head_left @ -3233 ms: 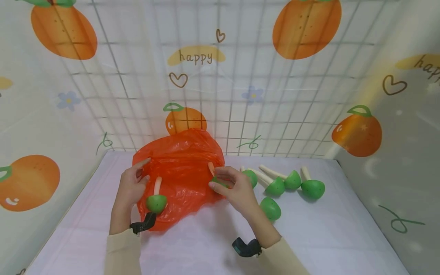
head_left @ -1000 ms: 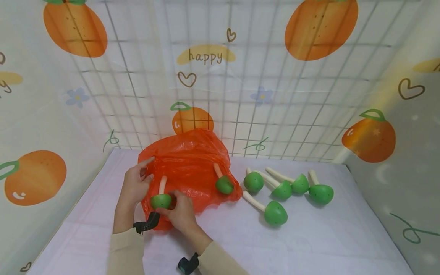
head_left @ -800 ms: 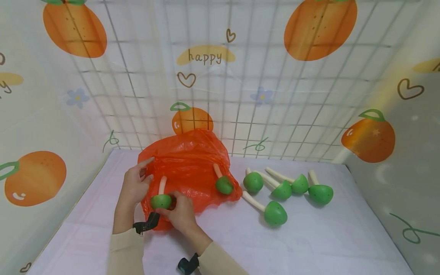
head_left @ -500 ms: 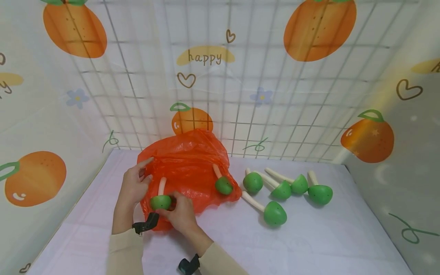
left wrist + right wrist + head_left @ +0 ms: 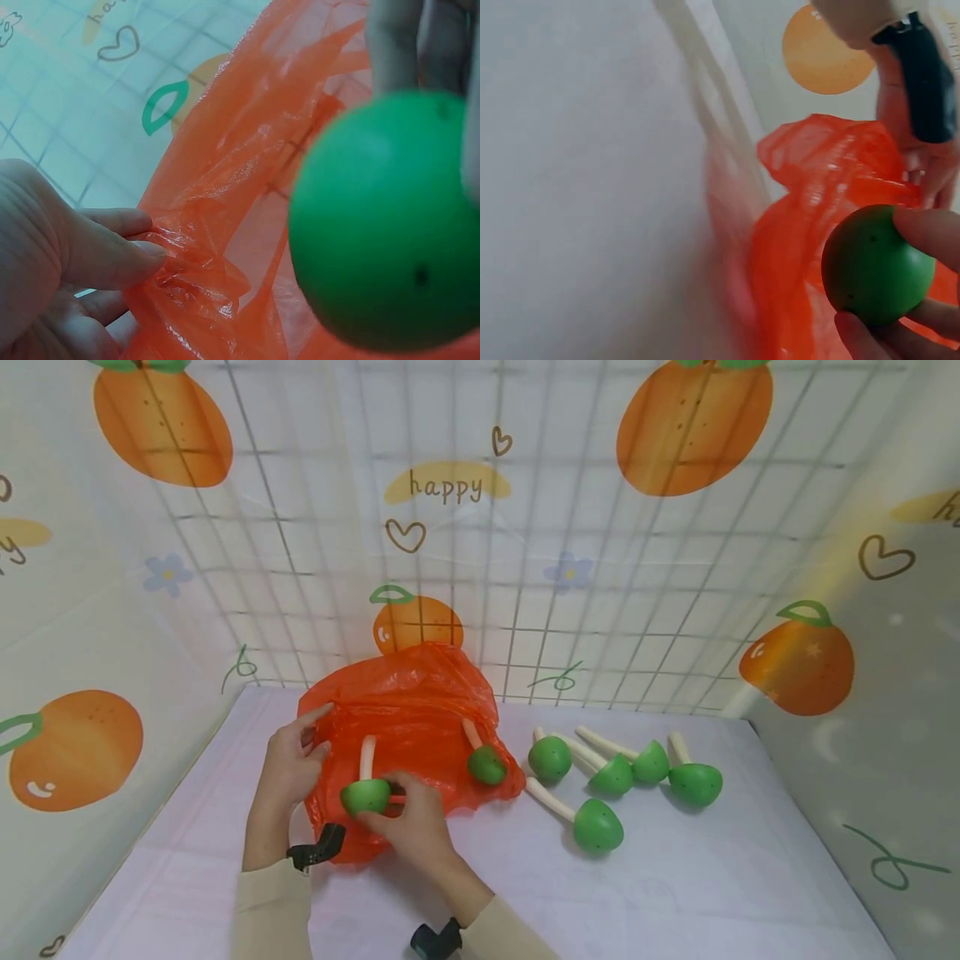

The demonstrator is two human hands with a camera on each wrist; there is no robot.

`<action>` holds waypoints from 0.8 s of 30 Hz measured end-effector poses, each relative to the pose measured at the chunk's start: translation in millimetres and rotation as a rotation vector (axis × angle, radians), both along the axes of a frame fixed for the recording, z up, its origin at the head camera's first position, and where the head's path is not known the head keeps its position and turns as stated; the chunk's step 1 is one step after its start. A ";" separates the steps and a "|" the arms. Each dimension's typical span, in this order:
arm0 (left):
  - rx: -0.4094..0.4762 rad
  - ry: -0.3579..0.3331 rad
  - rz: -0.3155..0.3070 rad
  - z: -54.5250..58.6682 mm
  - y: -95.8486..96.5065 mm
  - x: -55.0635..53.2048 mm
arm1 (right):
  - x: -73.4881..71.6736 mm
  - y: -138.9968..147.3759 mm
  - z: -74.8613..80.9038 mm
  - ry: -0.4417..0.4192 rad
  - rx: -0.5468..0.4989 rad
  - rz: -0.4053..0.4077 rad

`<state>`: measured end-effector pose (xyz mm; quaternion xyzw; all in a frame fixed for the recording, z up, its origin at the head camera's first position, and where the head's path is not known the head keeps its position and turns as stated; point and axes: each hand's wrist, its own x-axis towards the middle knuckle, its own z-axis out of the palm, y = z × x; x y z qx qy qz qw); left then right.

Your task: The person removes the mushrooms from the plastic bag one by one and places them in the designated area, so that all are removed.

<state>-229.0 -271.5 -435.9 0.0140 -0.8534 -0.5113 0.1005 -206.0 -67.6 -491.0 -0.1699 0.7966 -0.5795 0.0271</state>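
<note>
My left hand [image 5: 296, 764] pinches the left edge of a crinkled red plastic bag [image 5: 405, 693] between thumb and fingers, as the left wrist view shows. Over the bag's lower left, my right hand [image 5: 416, 818] holds a green mushroom-shaped piece [image 5: 365, 797] by its round, dark-dotted cap. Its pale stem points up and away; in the right wrist view the stem is hidden behind the cap [image 5: 877, 266]. Another green mushroom-shaped piece [image 5: 487, 765] lies at the bag's right side, its stem tinted orange. Whether bag film covers that stem I cannot tell.
Right of the bag, several more green mushroom-shaped pieces [image 5: 597, 827] with white stems lie on the white table [image 5: 675, 893]. A printed curtain over a wire grid [image 5: 600, 635] closes off the back, and printed sheets stand at both sides.
My right hand let go of the piece at the bag's right and took hold of the left one. Since half a second ago, it has moved that piece slightly right. My left hand stays put.
</note>
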 end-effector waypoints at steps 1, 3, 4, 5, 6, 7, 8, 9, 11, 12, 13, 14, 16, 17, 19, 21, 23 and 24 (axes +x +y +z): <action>-0.002 -0.002 0.002 0.1 0.4 -0.1 | 0.7 2.9 2.0 0.001 -0.005 -0.001; -0.007 -0.005 0.003 0.5 1.5 -0.2 | 2.1 8.5 6.3 0.009 -0.020 -0.001; -0.008 -0.008 0.001 0.8 2.0 -0.2 | 2.9 11.3 8.6 0.009 -0.028 0.000; -0.011 -0.009 0.001 0.8 2.2 -0.2 | 3.8 14.2 11.4 0.013 -0.034 0.000; -0.015 -0.009 0.000 0.9 2.3 -0.1 | 4.9 17.1 14.0 0.019 -0.040 0.001; -0.021 -0.010 0.001 0.9 2.1 0.0 | 6.1 20.0 16.7 0.030 -0.041 0.001; -0.025 -0.012 0.002 1.4 2.4 0.4 | 7.4 23.0 19.4 0.037 -0.041 0.002; -0.027 -0.014 0.002 1.6 2.4 0.7 | 8.8 26.1 22.6 0.048 -0.038 0.000; -0.032 -0.016 0.004 2.0 2.5 1.0 | 12.1 32.0 29.3 0.071 -0.024 -0.008; -0.031 -0.019 0.005 2.4 2.7 1.1 | 13.7 34.8 32.7 0.081 -0.020 -0.011; -0.029 -0.023 0.005 2.8 3.0 1.1 | 15.4 37.5 36.2 0.090 -0.016 -0.012; -0.027 -0.024 0.005 3.2 3.6 1.2 | 17.3 40.0 39.7 0.094 -0.013 -0.013; -0.025 -0.030 0.004 3.8 4.4 1.1 | 21.0 44.3 46.3 0.098 -0.006 -0.012; -0.023 -0.033 0.005 4.2 4.8 1.2 | 22.9 46.1 49.6 0.098 -0.005 -0.009; -0.022 -0.035 0.005 4.6 5.6 1.3 | 27.1 49.4 56.1 0.097 -0.003 -0.004; -0.020 -0.037 0.001 4.9 6.3 1.6 | 31.0 52.7 63.2 0.110 -0.003 0.001; -0.021 -0.036 -0.003 4.4 6.6 1.7 | 34.5 56.6 71.0 0.131 -0.014 0.005; -0.023 -0.035 -0.005 3.9 6.6 1.6 | 35.8 59.1 75.0 0.144 -0.016 0.003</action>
